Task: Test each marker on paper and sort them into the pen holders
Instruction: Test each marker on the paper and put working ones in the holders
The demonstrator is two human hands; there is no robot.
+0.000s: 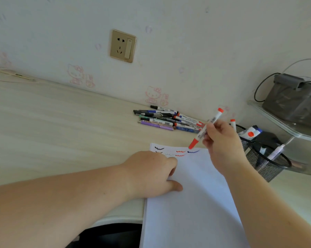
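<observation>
The right hand [221, 140] pinches a red marker [205, 128] above the paper [192, 203]; the left hand [151, 173] presses flat, holding nothing.

I can't read the pile [169, 119] labels; paper [187, 203] runs off bottom; holder [265, 163] contents blurred.

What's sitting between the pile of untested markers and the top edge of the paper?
Only bare desk lies between the marker pile and the paper in the head view; the red marker in the right hand hangs above its right end.
</observation>
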